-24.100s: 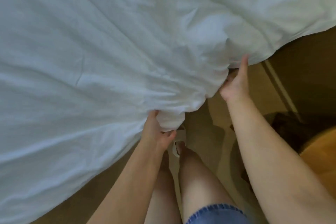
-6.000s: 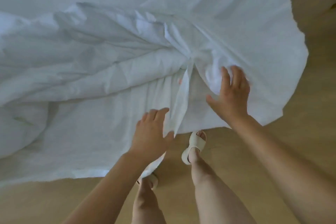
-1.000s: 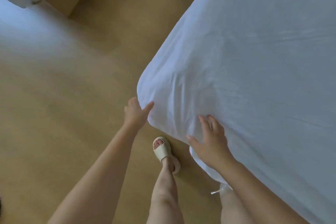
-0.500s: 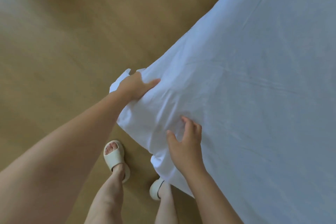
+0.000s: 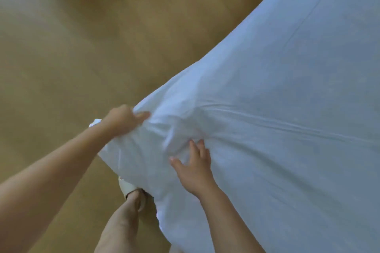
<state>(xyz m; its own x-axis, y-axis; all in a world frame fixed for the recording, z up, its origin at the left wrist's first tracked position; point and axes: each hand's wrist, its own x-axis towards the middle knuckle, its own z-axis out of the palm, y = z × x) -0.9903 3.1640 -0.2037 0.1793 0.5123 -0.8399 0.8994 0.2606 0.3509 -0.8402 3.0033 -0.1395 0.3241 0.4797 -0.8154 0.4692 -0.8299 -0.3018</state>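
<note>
A large white duvet fills the right side of the head view, its corner pointing toward me. My left hand grips that corner, fingers curled into the bunched cloth, and a long crease runs right from there. My right hand lies flat on the fabric just right of the corner, fingers spread and straight, pressing on a wrinkled fold. The duvet's lower edge hangs over my legs.
A tan wooden floor covers the left and top of the view. My left foot in a cream slipper stands on it just below the duvet corner; the other foot is hidden under the cloth.
My left hand has pulled the corner tighter, bunching the cloth and drawing a crease across it. My right hand stays pressed on the fabric. The duvet edge now hides my right foot.
</note>
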